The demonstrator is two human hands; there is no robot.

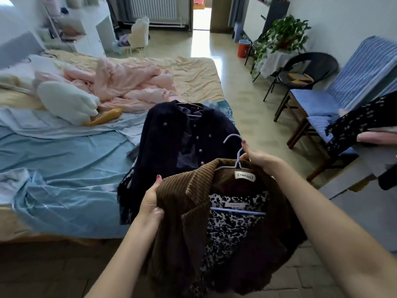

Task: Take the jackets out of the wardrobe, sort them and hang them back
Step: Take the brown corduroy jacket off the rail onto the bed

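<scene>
Brown jacket [178,203] gripped by L hand [151,201], R hand [256,157] pinching hanger [237,151], navy jacket [171,143] beyond

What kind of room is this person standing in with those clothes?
Most likely a lived-in bedroom at home. A wide bed with rumpled sheets fills the left side, a navy jacket on a hanger lies on it, and a houseplant stands by a black chair near the wall.

A: what's on the bed [199,76]?
B: blue sheet [71,155] over the near half, yellow sheet bare at the far end. On it: crumpled pink bedding [129,82], white plush pillow [66,102], yellow plush piece [105,118] just beside it.
A: jackets?
B: one. Navy jacket [159,134] on a wire hanger [191,104], lying at the right edge.
</scene>
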